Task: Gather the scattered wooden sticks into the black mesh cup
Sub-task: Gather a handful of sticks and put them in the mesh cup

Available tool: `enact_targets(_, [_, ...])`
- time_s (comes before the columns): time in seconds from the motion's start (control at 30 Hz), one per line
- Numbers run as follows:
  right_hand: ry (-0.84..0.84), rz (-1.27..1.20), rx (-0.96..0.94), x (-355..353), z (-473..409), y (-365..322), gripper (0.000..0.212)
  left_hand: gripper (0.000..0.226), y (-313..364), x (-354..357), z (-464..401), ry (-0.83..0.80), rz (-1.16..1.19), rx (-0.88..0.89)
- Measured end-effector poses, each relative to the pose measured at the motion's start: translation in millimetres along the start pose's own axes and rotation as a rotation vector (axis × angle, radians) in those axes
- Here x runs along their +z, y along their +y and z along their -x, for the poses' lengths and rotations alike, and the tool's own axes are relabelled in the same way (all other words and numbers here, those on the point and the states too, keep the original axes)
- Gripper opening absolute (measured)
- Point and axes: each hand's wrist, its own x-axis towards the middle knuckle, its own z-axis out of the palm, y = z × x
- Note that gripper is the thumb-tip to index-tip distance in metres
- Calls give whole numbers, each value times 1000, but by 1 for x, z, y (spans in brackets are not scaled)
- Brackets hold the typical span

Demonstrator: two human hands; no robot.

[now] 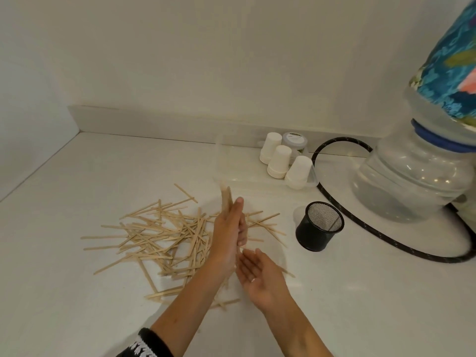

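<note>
Many thin wooden sticks (164, 235) lie scattered in a loose pile on the white counter, left of centre. My left hand (229, 230) is raised above the pile's right side and grips a small bundle of sticks (226, 199) that points upward, blurred. My right hand (260, 274) is just below it, palm up, fingers relaxed, holding nothing. The black mesh cup (319, 226) stands upright to the right of both hands; one stick seems to lean inside it.
A clear plastic container (262, 176) sits behind the hands. White paper cups (280, 161) and a small lidded jar (295, 141) stand at the back. A large water bottle (412, 176) and a black hose (342, 210) occupy the right side.
</note>
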Motion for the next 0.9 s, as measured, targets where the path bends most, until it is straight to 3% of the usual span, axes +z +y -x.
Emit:
enact_targets(0.1, [-69, -224, 141, 13, 3, 4, 38, 44, -1, 6, 7, -136, -136, 136])
enact_targets(0.3, [-186, -327, 122, 26, 9, -4, 42, 33, -3, 6, 13, -168, -176, 294])
enact_targets(0.47, [-218, -307, 79, 29, 6, -9, 48, 20, -6, 5, 13, -140, -148, 245])
enact_targets(0.6, [-213, -233, 44, 24, -3, -1, 47, 41, -8, 3, 11, -87, -155, 11])
enact_targets(0.73, [-152, 124, -138, 12, -10, 2, 41, 44, -11, -16, 5, -32, 24, -270])
enact_targets(0.83, [-5, 690, -462, 3, -19, -12, 20, 40, -15, -37, 2, 30, 118, -432])
enact_targets(0.9, [63, 1124, -715, -7, -33, -28, 24, 38, -18, -50, 1, 82, 155, -521])
